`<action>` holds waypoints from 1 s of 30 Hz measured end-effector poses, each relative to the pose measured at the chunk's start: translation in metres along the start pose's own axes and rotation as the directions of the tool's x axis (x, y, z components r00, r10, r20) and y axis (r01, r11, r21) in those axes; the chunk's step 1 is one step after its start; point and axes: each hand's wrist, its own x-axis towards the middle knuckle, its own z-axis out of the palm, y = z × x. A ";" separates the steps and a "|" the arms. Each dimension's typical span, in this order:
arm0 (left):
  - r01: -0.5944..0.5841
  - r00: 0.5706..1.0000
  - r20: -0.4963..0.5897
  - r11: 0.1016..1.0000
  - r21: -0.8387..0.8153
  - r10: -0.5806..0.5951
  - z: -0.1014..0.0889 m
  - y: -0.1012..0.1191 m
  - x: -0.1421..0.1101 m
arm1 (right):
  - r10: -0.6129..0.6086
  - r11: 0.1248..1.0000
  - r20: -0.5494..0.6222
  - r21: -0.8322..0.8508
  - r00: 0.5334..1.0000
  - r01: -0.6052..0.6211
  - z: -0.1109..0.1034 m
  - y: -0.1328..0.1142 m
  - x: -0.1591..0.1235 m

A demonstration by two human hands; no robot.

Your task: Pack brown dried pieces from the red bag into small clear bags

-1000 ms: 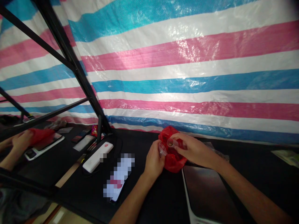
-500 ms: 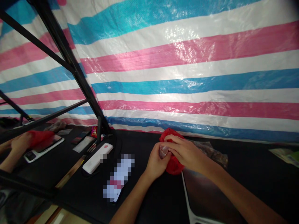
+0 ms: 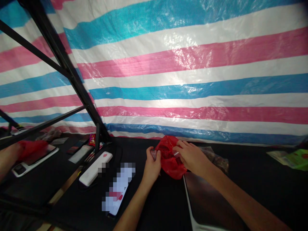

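My left hand is closed on a small clear plastic piece, just left of a crumpled red plastic bag. My right hand is at the bag's right side, fingers pinched on another small clear piece over the red plastic; its exact kind is hidden by the fingers. The bag rests on the black table near the far edge of a flat device with a dark top and pale rim. Behind my right wrist lies a clear bag with brownish contents.
A lit phone and a white power strip or bank lie to the left. A black metal frame rises there. Beyond it, a co-worker's hand holds red plastic over a white-rimmed device. A green packet lies far right.
My hands have moved apart: the left shifted left with a clear piece, the right stayed at the red bag. More of the bag shows between them. The view shifted slightly.
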 end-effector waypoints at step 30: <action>0.210 0.945 0.310 0.914 -0.347 -0.099 0.001 0.008 0.000 | -0.005 0.970 -0.004 0.245 1.000 0.006 0.005 0.005 0.001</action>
